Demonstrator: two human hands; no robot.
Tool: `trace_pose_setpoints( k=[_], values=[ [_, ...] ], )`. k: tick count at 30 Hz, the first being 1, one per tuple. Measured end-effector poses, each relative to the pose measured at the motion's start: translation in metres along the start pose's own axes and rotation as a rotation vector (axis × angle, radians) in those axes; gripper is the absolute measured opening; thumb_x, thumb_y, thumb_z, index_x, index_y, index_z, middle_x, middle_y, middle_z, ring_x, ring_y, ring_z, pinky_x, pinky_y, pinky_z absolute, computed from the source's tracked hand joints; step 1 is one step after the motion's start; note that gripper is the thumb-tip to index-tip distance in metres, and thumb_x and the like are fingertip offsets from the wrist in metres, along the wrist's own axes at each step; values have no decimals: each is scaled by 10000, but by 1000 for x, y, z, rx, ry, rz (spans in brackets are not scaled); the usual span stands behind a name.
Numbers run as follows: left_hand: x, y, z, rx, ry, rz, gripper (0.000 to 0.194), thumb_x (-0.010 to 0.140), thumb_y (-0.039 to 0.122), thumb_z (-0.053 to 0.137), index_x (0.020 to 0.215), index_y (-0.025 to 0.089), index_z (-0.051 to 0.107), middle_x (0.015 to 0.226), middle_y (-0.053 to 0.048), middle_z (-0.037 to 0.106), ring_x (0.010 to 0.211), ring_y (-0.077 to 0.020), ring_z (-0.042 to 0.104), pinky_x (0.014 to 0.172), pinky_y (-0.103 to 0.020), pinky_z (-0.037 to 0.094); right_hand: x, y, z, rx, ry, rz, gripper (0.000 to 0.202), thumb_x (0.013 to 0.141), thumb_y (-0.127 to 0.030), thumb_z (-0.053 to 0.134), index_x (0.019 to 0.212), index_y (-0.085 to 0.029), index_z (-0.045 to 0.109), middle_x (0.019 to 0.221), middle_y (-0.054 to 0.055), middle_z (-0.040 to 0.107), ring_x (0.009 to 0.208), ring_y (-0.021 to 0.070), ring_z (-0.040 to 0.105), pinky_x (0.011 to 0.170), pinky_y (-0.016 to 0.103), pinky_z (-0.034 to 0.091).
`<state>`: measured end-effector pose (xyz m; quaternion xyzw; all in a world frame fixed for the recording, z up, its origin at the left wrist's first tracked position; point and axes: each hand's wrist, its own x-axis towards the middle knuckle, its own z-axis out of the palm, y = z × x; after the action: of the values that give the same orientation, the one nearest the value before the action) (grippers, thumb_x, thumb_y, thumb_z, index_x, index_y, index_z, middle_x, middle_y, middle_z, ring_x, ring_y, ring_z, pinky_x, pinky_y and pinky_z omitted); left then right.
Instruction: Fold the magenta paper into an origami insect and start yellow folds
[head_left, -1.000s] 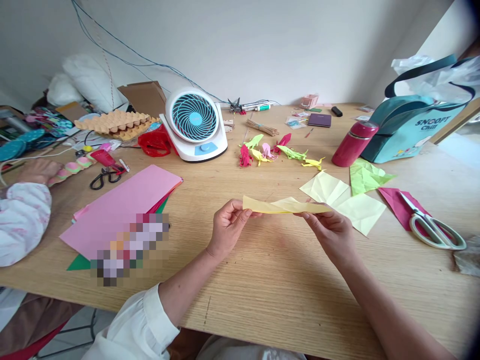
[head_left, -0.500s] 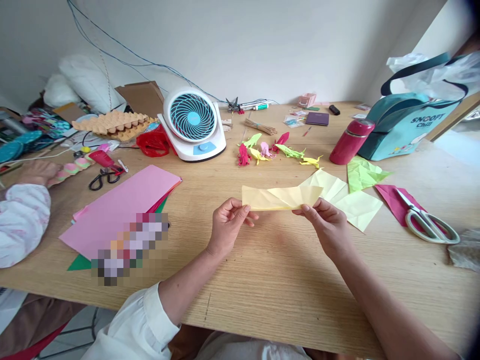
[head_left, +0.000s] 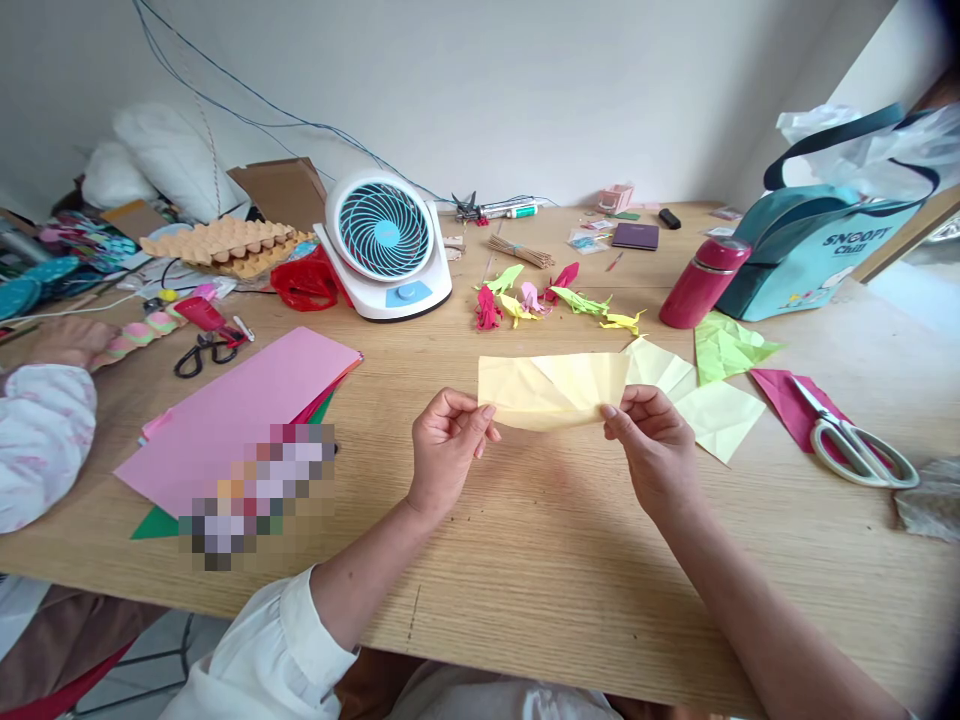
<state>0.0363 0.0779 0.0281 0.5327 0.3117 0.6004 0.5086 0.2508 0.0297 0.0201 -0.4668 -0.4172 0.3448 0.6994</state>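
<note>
A strip of creased pale yellow paper (head_left: 551, 388) is stretched between my two hands, above the table. My left hand (head_left: 448, 440) pinches its lower left corner between thumb and fingers. At the lower right corner, my right hand (head_left: 654, 440) grips it the same way. Just beyond my right hand lie creased light yellow sheets (head_left: 721, 418), with a crumpled lime green sheet (head_left: 731, 348) behind them. Several small folded paper figures (head_left: 559, 300) in red, green, pink and yellow sit farther back.
Scissors (head_left: 862, 450) rest on magenta paper at right, near a red flask (head_left: 705, 283) and a blue bag (head_left: 814, 250). A fan (head_left: 386, 245) stands at the back. Pink paper sheets (head_left: 255, 410) lie left, beside black-handled scissors (head_left: 202, 355) and another person's hand (head_left: 71, 342).
The paper strip has tilted up so that more of its face shows, and its lower edge now bows. My left hand has shifted slightly left.
</note>
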Motion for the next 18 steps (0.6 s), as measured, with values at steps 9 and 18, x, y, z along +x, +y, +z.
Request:
trace_pose_setpoints(
  k=[9,18],
  values=[
    [-1,18,-6,174,51,388,199,833,190,727,900,208,541,831,32,575,611,-48,543,585,-168,485,-17,-33,13,-145,94,-333,218,790,-208,772,846,-245,565,758,-30,564,681,126,526,614,263,431],
    [-18,22,-1,395,-130,494,167,854,72,666,948,209,643,841,12,656,759,-89,623,711,-187,503,-27,-34,10,-323,47,-266,55,897,-258,666,917,-272,715,870,14,669,786,165,567,670,299,424]
  ],
)
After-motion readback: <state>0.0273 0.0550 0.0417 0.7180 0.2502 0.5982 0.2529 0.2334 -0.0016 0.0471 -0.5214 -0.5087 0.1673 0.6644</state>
